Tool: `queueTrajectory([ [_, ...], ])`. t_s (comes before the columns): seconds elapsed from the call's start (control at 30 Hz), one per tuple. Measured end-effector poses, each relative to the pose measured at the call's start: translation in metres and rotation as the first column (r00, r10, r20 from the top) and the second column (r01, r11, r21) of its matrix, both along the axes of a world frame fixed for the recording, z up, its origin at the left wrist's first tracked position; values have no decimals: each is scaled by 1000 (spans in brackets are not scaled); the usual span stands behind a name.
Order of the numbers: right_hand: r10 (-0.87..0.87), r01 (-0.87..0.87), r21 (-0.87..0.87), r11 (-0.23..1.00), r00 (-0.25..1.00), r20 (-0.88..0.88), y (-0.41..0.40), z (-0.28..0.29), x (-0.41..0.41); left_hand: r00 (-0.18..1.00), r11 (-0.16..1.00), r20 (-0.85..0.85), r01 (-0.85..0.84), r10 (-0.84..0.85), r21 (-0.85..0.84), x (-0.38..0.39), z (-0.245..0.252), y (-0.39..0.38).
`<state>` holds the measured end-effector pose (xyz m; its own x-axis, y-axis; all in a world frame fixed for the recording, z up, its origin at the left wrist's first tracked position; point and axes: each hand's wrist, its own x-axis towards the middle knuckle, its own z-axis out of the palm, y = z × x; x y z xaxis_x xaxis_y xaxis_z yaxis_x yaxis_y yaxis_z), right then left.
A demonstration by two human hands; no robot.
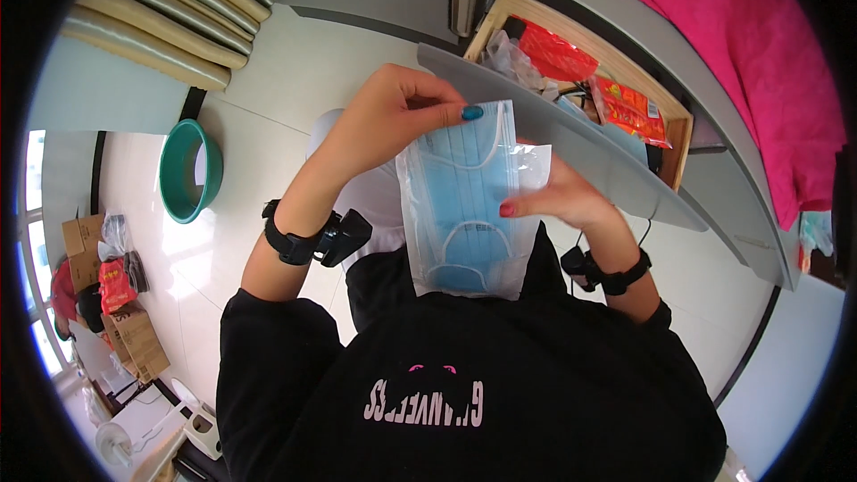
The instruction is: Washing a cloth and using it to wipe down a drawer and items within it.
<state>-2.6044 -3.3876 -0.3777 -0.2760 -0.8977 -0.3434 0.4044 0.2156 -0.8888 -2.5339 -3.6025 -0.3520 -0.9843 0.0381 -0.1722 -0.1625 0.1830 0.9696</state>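
Blue disposable face masks [469, 197] with white ear loops lie in a clear plastic bag [415, 254] in front of my chest. One mask sticks partly out of the bag's far end, its upper edge pinched between the thumb and fingers of my left hand [402, 114]. My right hand [552, 197] grips the bag from its right side, thumb in front and most fingers hidden behind it. Beyond the bag stands an open wooden drawer [681, 147] with a grey front, holding red packets [629, 114], clear plastic and a dark cable.
A pink cloth [730, 47] covers part of the grey desk top above the drawer. On the tiled floor at left is a green basin [214, 171]. Cardboard boxes [137, 341] and a red bag stand farther left, below striped curtains [161, 20].
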Motion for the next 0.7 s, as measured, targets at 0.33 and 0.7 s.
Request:
queueTrajectory([
  [0.33,184,-181,58,982,981,-60,11,-29,15,983,982,-100,-165,155,-95,-15,-9,-19],
  [0.7,229,-221,95,971,970,-79,18,-23,13,970,970,-42,242,-240,28,-25,-6,-32],
])
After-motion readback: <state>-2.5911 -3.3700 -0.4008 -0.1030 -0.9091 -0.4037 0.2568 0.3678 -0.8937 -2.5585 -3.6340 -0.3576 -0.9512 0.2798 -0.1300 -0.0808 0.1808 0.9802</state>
